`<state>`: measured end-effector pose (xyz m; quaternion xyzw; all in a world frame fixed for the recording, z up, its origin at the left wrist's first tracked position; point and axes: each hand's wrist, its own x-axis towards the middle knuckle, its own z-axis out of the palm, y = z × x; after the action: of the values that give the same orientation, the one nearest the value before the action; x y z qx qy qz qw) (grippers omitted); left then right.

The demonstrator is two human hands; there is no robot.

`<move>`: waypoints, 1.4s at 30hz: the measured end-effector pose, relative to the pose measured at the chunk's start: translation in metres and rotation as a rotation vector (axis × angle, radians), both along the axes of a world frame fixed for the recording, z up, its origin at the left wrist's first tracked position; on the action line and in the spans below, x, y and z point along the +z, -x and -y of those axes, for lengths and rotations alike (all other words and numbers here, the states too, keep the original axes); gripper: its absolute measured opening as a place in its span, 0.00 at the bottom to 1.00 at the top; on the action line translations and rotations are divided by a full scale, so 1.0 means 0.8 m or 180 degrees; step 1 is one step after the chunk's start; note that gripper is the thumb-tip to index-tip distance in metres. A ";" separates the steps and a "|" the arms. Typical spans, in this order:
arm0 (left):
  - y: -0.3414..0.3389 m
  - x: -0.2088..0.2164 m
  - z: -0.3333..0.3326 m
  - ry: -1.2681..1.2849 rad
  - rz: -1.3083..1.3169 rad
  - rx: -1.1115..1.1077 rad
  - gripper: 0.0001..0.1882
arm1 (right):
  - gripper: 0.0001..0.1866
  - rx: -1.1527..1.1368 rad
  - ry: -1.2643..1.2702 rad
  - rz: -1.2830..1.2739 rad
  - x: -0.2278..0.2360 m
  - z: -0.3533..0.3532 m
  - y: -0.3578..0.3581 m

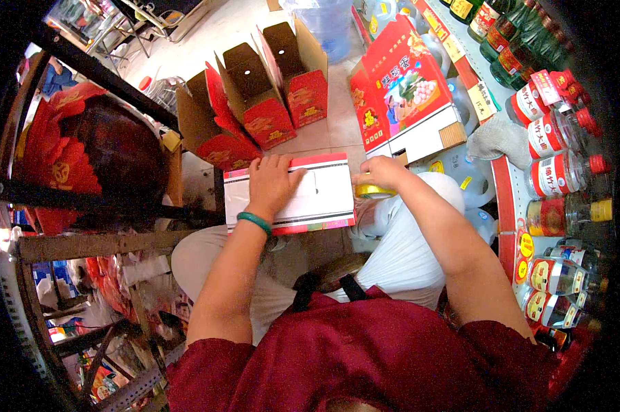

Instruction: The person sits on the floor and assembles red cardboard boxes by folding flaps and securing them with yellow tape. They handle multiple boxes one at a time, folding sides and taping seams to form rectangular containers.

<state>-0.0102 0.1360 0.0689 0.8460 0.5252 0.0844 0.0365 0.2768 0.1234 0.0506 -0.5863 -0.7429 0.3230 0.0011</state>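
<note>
A red and white cardboard box [317,202] lies in front of my knees, its white face up. My left hand [273,180] rests flat on the left part of that face, fingers stretched out, holding nothing. At the box's right edge my right hand [385,172] is closed on a yellow roll of tape [371,190]. The roll is mostly hidden under the fingers, and I cannot tell whether tape is stuck to the box.
Three open red cartons [251,103] stand beyond the box. Flattened red cardboard [406,82] leans at the far right. Shelves on the right hold several bottles [553,175] and a grey cloth [502,141]. A dark metal rack [118,237] runs along my left.
</note>
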 end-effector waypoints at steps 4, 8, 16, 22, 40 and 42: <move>-0.017 -0.006 -0.004 -0.0454 0.0160 -0.0098 0.22 | 0.28 0.0042 0.0029 0.0001 -0.013 -0.003 -0.007; -0.016 -0.006 -0.004 -0.0335 0.0080 0.0001 0.23 | 0.31 0.0098 0.0232 0.0166 -0.008 -0.009 -0.004; -0.099 -0.004 -0.008 -0.0158 0.0367 -0.0158 0.18 | 0.30 0.0091 0.0264 0.0127 -0.002 -0.003 -0.004; -0.111 -0.001 -0.008 -0.0266 0.0425 -0.0051 0.19 | 0.26 0.0035 0.0140 -0.0092 -0.003 0.001 -0.010; 0.012 0.018 0.079 -0.0375 0.0773 0.0497 0.28 | 0.46 0.0374 -0.0061 -0.0971 -0.052 -0.015 0.001; 0.031 0.016 0.101 -0.0619 0.0899 0.0918 0.27 | 0.42 0.0391 -0.0310 -0.1103 -0.066 -0.016 -0.005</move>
<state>-0.0349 0.0550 0.0816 0.7415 0.6198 0.2566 0.0156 0.2808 0.1363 -0.0021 -0.4747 -0.7808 0.3822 0.1377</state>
